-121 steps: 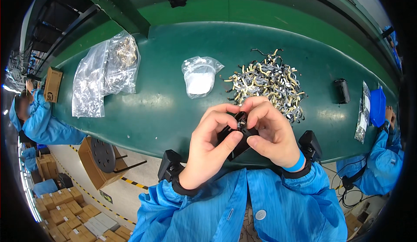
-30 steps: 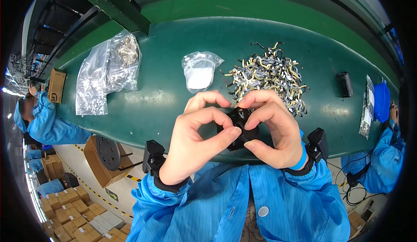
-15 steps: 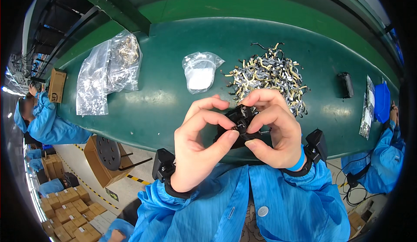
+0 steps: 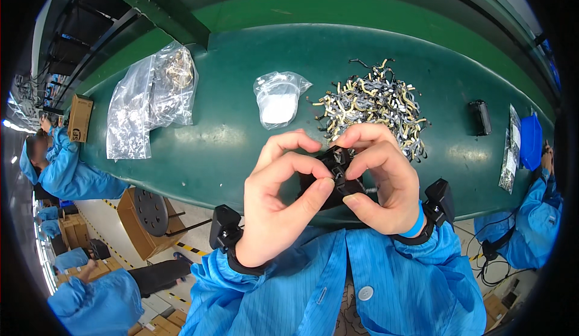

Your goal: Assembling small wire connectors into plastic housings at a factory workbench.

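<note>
Your left hand point(image 4: 265, 208) and right hand point(image 4: 399, 185) both grasp one black plastic part point(image 4: 341, 157), thumb and index finger pinching it from either side. Your left middle finger is raised off it. The part sits between your fingertips, over the near edge of the green surface point(image 4: 223, 107). One end points away from you; your fingers cover so much that you cannot tell how its long axis runs.

Each of your wrists wears one black strapped device, left point(image 4: 225, 226) and right point(image 4: 439, 200), and your right wrist also has one blue band point(image 4: 414, 221). Just beyond your hands lies one pile of short wire leads point(image 4: 377, 110), yellow, grey and black, too tangled to count.

Beyond your left hand is one small clear bag with white contents point(image 4: 278, 104); farther left, two larger clear bags point(image 4: 151, 98) overlap, with one cardboard box point(image 4: 79, 119) past them. Well to the right of your hands stand one black block point(image 4: 479, 117), one flat clear bag point(image 4: 509, 152) and one blue bin point(image 4: 530, 143).
</note>
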The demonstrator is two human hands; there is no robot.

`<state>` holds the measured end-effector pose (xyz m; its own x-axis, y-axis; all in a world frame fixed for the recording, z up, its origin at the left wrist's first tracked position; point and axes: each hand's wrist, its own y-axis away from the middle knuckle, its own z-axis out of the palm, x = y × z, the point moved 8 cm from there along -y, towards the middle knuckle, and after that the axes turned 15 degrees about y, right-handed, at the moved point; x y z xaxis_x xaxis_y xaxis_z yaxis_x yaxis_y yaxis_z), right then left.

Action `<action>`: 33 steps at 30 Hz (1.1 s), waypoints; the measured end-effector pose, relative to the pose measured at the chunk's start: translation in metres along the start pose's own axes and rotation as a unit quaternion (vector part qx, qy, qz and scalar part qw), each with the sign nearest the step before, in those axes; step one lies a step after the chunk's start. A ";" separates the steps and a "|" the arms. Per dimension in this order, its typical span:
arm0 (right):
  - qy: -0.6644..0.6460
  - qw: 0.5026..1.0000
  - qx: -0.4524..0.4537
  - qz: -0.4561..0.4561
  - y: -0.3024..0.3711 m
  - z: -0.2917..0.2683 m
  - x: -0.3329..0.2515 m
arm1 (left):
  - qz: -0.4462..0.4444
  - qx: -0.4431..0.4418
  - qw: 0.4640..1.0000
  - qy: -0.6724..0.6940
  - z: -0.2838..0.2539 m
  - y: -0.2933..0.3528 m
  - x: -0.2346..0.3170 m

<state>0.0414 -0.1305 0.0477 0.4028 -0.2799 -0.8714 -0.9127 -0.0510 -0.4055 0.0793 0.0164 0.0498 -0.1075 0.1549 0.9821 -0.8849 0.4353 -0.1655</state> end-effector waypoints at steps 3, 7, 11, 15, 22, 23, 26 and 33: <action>0.000 1.000 -0.004 -0.006 0.000 0.001 -0.001 | -0.009 -0.015 0.999 -0.028 -0.002 -0.005 0.006; 0.006 1.000 -0.011 -0.014 0.000 0.002 -0.001 | -0.009 0.012 0.997 -0.082 -0.006 -0.005 0.019; 0.009 0.999 -0.004 -0.035 -0.001 0.003 -0.004 | 0.080 0.038 0.964 -0.250 -0.001 -0.001 0.039; 0.017 0.999 0.007 -0.030 0.001 0.003 -0.006 | -0.009 0.052 0.992 -0.114 -0.005 0.000 0.018; 0.036 0.998 0.011 -0.055 0.001 0.002 -0.012 | -0.159 0.002 0.980 0.117 -0.002 0.001 -0.009; 0.036 0.998 0.011 -0.055 0.001 0.002 -0.013 | -0.130 -0.012 0.989 0.071 -0.003 0.000 -0.004; 0.043 0.997 0.007 -0.070 0.000 0.002 -0.017 | -0.038 -0.038 0.998 -0.028 -0.004 -0.006 0.014; 0.041 0.994 0.011 -0.104 -0.001 -0.001 -0.020 | 0.110 0.030 0.953 -0.281 0.004 0.000 0.052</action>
<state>0.0343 -0.1255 0.0658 0.5742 -0.3428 -0.7435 -0.8085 -0.0947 -0.5808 0.0720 0.0213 0.1014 -0.5046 -0.2695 0.8202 -0.8352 0.3932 -0.3846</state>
